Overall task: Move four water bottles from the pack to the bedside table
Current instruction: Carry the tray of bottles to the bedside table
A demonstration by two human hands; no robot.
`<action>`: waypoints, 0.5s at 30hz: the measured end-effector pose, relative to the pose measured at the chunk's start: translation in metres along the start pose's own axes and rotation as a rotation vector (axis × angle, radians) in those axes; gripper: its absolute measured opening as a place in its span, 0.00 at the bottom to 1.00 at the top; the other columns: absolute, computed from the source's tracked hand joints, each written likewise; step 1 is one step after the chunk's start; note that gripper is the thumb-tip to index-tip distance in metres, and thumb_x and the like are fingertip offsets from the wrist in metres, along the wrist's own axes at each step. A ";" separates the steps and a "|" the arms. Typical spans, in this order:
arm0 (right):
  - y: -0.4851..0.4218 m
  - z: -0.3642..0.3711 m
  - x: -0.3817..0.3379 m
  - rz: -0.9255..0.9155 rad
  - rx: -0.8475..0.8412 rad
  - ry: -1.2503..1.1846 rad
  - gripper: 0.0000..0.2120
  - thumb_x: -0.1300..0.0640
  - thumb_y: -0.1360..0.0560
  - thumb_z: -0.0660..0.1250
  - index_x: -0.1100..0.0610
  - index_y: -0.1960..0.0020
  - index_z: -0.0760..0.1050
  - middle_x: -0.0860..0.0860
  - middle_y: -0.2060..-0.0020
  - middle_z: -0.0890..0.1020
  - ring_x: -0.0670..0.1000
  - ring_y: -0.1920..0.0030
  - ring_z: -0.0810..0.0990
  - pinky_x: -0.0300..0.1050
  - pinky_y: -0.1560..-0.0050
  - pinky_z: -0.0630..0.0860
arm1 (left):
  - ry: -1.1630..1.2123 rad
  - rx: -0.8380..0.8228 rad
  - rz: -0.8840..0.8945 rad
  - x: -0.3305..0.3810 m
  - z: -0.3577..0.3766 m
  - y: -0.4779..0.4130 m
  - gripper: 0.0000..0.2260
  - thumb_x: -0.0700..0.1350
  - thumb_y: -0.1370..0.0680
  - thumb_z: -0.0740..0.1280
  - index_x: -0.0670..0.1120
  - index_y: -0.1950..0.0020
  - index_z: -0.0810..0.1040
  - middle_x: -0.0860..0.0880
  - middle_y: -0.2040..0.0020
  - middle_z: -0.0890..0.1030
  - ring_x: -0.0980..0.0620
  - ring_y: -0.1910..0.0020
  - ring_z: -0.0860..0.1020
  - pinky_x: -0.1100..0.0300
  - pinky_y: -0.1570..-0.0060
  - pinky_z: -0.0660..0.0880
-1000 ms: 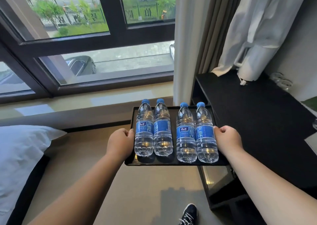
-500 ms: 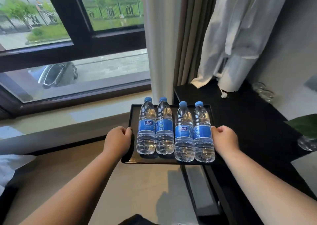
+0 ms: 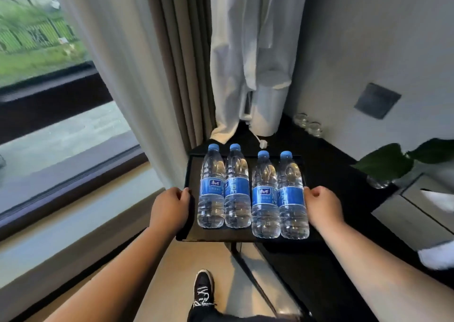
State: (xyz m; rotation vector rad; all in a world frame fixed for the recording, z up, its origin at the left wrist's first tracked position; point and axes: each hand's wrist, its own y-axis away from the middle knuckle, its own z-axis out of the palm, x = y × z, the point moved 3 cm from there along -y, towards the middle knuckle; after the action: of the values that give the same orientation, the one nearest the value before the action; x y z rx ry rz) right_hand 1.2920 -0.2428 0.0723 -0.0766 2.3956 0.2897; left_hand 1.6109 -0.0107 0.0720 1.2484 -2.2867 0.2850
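The person stands at the corner of the black bench with a black tray held out in front. The left hand is curled round the tray's left rim and the right hand round its right rim, both gripping firmly. The four water bottles stand upright on the tray in two touching pairs with a narrow gap between the pairs. The far part of the tray hangs over the bench; the near edge is out over the floor. I cannot tell whether the tray touches the bench yet.

To my eye, the job now is to set it down cleanly. Both hands should lower together so the tray stays level, since tall bottles tip easily. Landing the far edge first and sliding it inward looks safest. There is a white robe trailing onto the back of the bench and glasses by the wall, so the slide should stop well short of them.
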 end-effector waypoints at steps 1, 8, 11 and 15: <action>-0.003 -0.002 0.003 0.022 0.029 -0.008 0.17 0.47 0.17 0.64 0.57 0.59 0.78 0.53 0.65 0.83 0.53 0.64 0.80 0.49 0.63 0.77 | -0.006 -0.023 0.029 0.007 0.005 -0.013 0.17 0.59 0.19 0.60 0.52 0.62 0.78 0.53 0.68 0.80 0.54 0.69 0.79 0.55 0.67 0.78; -0.010 -0.006 0.016 0.220 0.187 -0.101 0.18 0.47 0.17 0.65 0.59 0.58 0.79 0.53 0.63 0.83 0.56 0.60 0.82 0.53 0.55 0.79 | -0.024 -0.147 0.259 0.061 0.037 -0.095 0.18 0.56 0.17 0.62 0.51 0.65 0.72 0.54 0.69 0.76 0.55 0.70 0.73 0.58 0.72 0.64; 0.000 -0.004 0.024 0.277 0.238 -0.127 0.18 0.48 0.17 0.64 0.59 0.59 0.78 0.54 0.64 0.83 0.57 0.61 0.81 0.51 0.59 0.76 | -0.005 -0.222 0.339 0.078 0.053 -0.117 0.17 0.54 0.17 0.63 0.50 0.65 0.73 0.51 0.69 0.77 0.53 0.69 0.75 0.57 0.71 0.65; 0.021 0.000 0.041 0.361 0.295 -0.139 0.19 0.48 0.16 0.64 0.59 0.60 0.77 0.54 0.66 0.82 0.55 0.64 0.80 0.49 0.64 0.72 | -0.007 -0.308 0.460 0.102 0.078 -0.137 0.17 0.53 0.18 0.64 0.51 0.65 0.72 0.52 0.69 0.77 0.55 0.70 0.75 0.59 0.73 0.64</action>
State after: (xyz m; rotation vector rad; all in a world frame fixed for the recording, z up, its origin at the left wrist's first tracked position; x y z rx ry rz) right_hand 1.2582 -0.2211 0.0488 0.4987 2.2765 0.0994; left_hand 1.6537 -0.1925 0.0522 0.5668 -2.4865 0.0799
